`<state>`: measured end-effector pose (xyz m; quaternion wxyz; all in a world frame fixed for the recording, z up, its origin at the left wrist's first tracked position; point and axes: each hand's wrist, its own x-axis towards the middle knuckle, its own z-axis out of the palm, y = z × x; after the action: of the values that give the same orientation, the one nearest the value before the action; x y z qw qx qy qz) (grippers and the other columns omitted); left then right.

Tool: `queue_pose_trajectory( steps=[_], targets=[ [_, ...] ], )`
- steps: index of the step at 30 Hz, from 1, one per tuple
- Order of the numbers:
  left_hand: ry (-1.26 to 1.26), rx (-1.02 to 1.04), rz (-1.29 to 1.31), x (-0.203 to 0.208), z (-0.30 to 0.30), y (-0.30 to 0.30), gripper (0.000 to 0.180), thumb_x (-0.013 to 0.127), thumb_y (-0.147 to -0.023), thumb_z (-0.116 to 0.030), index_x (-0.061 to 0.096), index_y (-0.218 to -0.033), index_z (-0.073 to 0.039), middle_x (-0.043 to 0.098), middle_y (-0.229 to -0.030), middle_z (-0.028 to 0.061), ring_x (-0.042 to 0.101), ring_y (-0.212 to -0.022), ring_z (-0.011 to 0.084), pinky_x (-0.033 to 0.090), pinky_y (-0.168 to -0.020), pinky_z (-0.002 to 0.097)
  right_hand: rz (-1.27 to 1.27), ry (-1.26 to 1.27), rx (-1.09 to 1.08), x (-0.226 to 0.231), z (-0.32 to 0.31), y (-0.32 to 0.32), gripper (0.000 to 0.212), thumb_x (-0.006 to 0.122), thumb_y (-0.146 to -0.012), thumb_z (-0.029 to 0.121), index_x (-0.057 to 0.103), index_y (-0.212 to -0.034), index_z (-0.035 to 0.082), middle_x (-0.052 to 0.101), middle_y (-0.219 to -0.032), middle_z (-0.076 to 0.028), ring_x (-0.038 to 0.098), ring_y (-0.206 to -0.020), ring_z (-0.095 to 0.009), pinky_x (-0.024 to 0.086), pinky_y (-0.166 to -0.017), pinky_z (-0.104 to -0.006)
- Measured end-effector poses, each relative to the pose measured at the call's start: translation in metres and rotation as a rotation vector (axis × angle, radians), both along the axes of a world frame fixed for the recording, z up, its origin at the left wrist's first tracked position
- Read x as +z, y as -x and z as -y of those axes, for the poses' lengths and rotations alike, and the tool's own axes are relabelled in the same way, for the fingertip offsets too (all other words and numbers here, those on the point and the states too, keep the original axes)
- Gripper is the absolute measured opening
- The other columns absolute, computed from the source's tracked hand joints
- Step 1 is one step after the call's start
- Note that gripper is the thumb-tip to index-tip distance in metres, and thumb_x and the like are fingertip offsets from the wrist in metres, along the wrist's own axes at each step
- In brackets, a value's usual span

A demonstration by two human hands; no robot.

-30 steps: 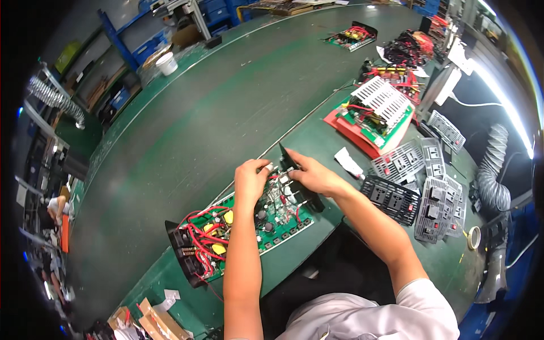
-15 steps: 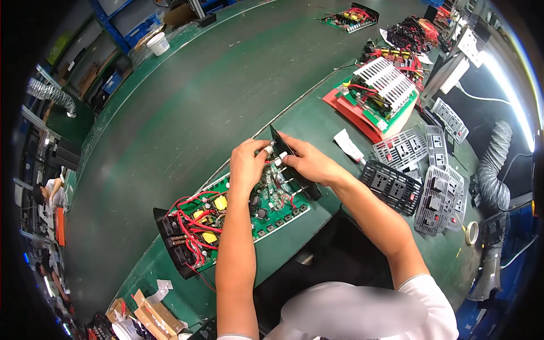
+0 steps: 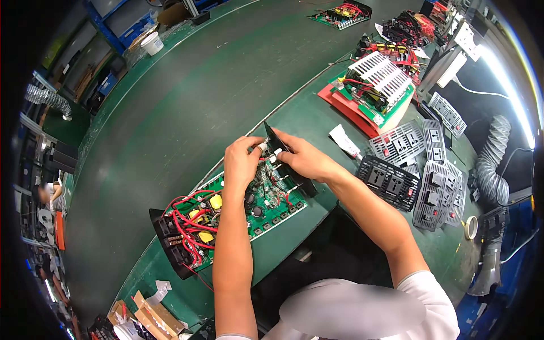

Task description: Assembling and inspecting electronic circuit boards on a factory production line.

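Note:
A green circuit board (image 3: 276, 211) lies at a slant on the bench, with red wires (image 3: 182, 226) and yellow components at its left end. A black end panel (image 3: 306, 186) stands upright along the board's right end. My left hand (image 3: 240, 163) is closed in a pinch on a small white connector (image 3: 262, 145) beside the panel's inner face. My right hand (image 3: 309, 158) grips the panel, fingers behind it and thumb on the inner side, by another white connector (image 3: 277, 153). My fingertips partly cover both connectors. At the board's left end sits a black end piece (image 3: 168, 241).
Right of my right hand lie a white tube (image 3: 344, 140) and several grey socket panels (image 3: 401, 143). Beyond them, a board with a slotted white cover (image 3: 381, 73) rests on red pieces. A tape roll (image 3: 471, 228) is at far right, cardboard (image 3: 153, 317) at lower left.
Both hands and the black panel have shifted slightly left in the view, as has the whole bench. The grips look the same.

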<state>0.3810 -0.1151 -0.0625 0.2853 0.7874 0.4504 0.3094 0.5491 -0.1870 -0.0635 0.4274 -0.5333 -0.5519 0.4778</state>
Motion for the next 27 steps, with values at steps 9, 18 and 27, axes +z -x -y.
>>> queue_pose_trajectory(
  steps=[9,18,27],
  targets=[
    [-0.095,-0.009,-0.002,-0.004,0.002,-0.002,0.019,0.066,-0.080,-0.006,0.071,-0.098,0.000,0.066,-0.084,0.0125,0.063,-0.066,0.0224,0.049,-0.066,0.0321,0.135,-0.009,-0.032,0.003,0.002,0.003,0.060,0.051,-0.091,0.004,0.031,-0.148,-0.001,0.050,-0.138,-0.022,0.049,-0.127,-0.026,0.035,-0.106,-0.0324],
    [-0.151,-0.019,-0.015,-0.002,0.005,-0.004,0.018,0.066,-0.079,-0.005,0.070,-0.095,0.001,0.063,-0.079,0.0137,0.062,-0.065,0.0247,0.048,-0.064,0.0345,0.237,-0.072,-0.062,0.005,0.007,0.007,0.061,0.051,-0.090,0.005,0.032,-0.147,-0.001,0.050,-0.138,-0.026,0.050,-0.128,-0.032,0.035,-0.107,-0.0355],
    [-0.141,-0.037,-0.008,-0.002,0.005,-0.004,0.017,0.066,-0.079,-0.005,0.070,-0.094,0.002,0.061,-0.076,0.0141,0.062,-0.066,0.0274,0.048,-0.064,0.0357,0.232,-0.036,-0.050,0.010,0.008,0.005,0.061,0.052,-0.089,0.006,0.033,-0.146,-0.002,0.050,-0.137,-0.028,0.049,-0.129,-0.034,0.035,-0.108,-0.0358]
  ],
)
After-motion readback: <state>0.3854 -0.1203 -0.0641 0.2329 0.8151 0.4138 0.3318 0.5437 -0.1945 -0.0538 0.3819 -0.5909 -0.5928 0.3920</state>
